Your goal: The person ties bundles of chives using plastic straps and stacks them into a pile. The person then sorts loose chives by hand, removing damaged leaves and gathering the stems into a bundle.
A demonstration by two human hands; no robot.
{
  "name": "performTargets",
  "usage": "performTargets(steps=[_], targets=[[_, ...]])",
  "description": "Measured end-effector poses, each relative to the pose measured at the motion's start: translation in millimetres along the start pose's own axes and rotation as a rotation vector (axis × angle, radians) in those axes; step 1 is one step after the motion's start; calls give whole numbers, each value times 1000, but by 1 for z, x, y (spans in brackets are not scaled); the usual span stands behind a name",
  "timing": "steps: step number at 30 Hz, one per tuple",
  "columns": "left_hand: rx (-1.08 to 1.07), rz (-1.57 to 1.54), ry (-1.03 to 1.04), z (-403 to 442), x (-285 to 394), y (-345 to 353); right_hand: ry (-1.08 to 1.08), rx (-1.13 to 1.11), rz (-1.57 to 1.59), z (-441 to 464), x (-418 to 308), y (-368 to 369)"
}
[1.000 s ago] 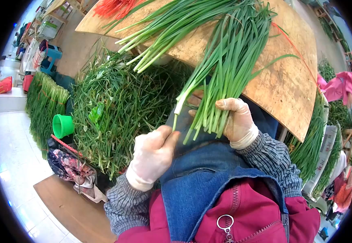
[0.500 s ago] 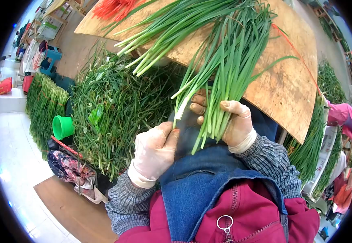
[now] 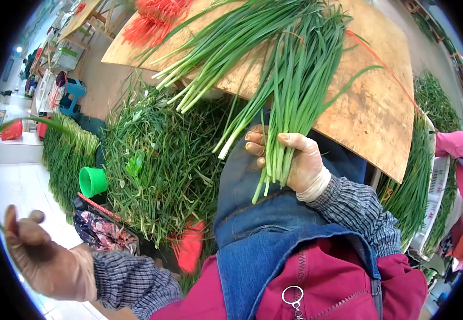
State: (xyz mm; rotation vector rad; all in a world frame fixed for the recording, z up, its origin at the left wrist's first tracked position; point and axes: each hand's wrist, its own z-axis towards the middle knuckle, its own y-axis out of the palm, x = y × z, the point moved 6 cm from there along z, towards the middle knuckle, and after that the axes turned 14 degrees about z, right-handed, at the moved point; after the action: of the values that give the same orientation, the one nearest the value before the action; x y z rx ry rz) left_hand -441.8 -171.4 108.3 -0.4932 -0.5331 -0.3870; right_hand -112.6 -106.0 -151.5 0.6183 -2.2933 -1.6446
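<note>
My right hand (image 3: 301, 162), in a thin pale glove stained at the fingertips, grips a bunch of garlic chives (image 3: 295, 101) near the pale stem ends. Their long leaves spread up over the wooden board, and a few stems with a white end splay to the left. My left hand (image 3: 45, 253), gloved too, is far out at the left edge, fingers curled upward. A blurred green leaf (image 3: 39, 124) arcs above it; a green streak at the fingertips suggests it is pinched there, though its middle is out of view. More chives (image 3: 226, 50) lie on the board.
A wooden board (image 3: 370, 128) stands in front of me, with red plastic strips (image 3: 154, 18) on it. Left are a heap of loose leaves (image 3: 162, 165), a green cup (image 3: 93, 181) and bundled chives (image 3: 69, 160). Right are a white crate (image 3: 434, 197) and a person's pink sleeve (image 3: 450, 144).
My left hand has left the chive stems and swung far left, with a green leaf now near it. My right hand still holds the bunch. A red item shows on the heap.
</note>
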Motion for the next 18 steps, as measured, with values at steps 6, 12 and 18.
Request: performTargets(steps=[6, 12, 18], targets=[[-79, -169, 288, -18, 83, 107, -6, 11, -8, -4, -1, 0], [-633, -42, 560, -127, 107, 207, -87, -3, -59, -9, -5, 5], [-1113, 31, 740, -190, 110, 209, -109, 40, -97, -13, -6, 6]])
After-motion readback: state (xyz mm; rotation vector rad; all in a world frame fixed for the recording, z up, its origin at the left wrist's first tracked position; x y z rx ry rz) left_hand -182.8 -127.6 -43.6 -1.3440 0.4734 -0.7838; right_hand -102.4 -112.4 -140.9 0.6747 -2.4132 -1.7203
